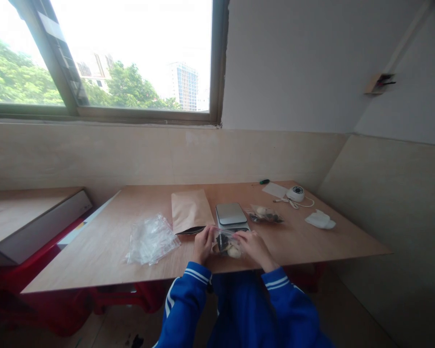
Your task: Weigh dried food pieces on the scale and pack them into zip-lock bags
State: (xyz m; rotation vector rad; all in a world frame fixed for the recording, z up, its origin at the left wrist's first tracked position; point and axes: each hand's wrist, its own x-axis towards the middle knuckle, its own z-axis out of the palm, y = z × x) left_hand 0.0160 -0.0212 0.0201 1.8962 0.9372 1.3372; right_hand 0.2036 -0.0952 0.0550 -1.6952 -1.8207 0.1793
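A clear zip bag with dark and pale pieces inside is held at the table's front edge. My left hand grips its upper left corner, fingers closed. On the other side, my right hand pinches the bag's upper right edge. Just behind the bag sits a kitchen scale with a metal plate, its lower part partly covered by the bag and my hand. A brown paper pouch lies left of the scale, its dark mouth facing me. Right of the scale rests a second filled clear bag.
A pile of clear plastic bags lies on the table's left. At the right are a white dome camera with its cable, a crumpled white wrapper, a white sheet and a green-handled screwdriver. Red stools stand underneath.
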